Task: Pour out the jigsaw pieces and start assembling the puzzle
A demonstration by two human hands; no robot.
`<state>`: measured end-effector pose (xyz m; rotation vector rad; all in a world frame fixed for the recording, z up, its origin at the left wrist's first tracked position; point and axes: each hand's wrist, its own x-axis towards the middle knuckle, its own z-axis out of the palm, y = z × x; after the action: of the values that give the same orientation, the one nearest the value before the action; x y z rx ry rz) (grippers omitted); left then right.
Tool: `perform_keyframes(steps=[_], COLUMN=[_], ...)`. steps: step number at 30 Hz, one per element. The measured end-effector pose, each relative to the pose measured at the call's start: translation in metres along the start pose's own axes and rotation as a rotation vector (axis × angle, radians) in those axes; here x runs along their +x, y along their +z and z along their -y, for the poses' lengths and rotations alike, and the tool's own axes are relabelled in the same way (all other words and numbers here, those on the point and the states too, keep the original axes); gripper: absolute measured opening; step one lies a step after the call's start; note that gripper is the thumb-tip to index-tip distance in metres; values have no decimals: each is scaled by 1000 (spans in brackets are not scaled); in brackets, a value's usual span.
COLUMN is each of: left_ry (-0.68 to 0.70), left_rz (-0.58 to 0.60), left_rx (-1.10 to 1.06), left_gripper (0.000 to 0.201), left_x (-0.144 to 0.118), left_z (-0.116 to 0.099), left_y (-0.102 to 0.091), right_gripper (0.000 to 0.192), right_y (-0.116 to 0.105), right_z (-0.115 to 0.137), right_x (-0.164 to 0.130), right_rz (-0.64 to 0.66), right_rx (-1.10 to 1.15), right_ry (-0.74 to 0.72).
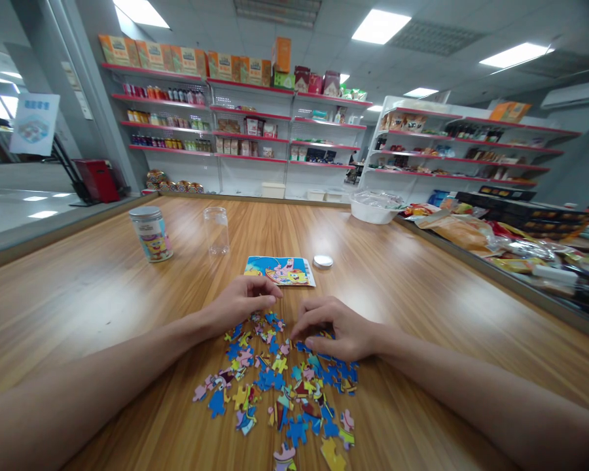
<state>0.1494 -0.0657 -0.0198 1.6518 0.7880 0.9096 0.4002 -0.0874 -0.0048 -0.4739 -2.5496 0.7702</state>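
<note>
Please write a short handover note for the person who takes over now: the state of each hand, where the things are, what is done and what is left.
Left hand: curled over the top of the puzzle pieces, grip unclear.
Right hand: fingers down on the pieces, grip unclear.
Pieces lie loose and scattered on the wooden table; none visibly joined.
Picture card lies beyond the hands, a lid beside it.
Empty clear jar and closed printed jar stand farther back left.
Left: the whole puzzle.

blue, yellow, pink puzzle pieces, wood-grain brown table
</note>
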Motion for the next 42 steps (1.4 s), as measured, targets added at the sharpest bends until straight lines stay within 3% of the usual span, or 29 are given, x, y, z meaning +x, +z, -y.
perform_keyframes(steps=[3, 6, 10, 13, 15, 33, 42], left_ry=[-25, 43, 240, 340, 371, 365, 332], left_rz=[-71, -53, 111, 255, 289, 364, 395], left_rx=[-169, -10, 354, 503, 542, 513, 476], left_gripper=[26, 22, 15, 11, 11, 20, 17], left_x=[1, 1, -3, -6, -8, -9, -9], left_z=[3, 3, -5, -11, -13, -15, -18], left_y=[-2, -6, -4, 0, 1, -2, -3], right_gripper=[33, 46, 45, 42, 40, 30, 26], right_y=[0, 1, 3, 5, 6, 6, 4], right_z=[4, 13, 19, 15, 12, 7, 0], right_x=[1, 3, 4, 2, 1, 0, 4], right_rz=[44, 112, 179, 141, 112, 34, -121], right_rx=[-58, -218, -360, -318, -279, -96, 172], right_ry=[18, 34, 24, 13, 3, -39, 127])
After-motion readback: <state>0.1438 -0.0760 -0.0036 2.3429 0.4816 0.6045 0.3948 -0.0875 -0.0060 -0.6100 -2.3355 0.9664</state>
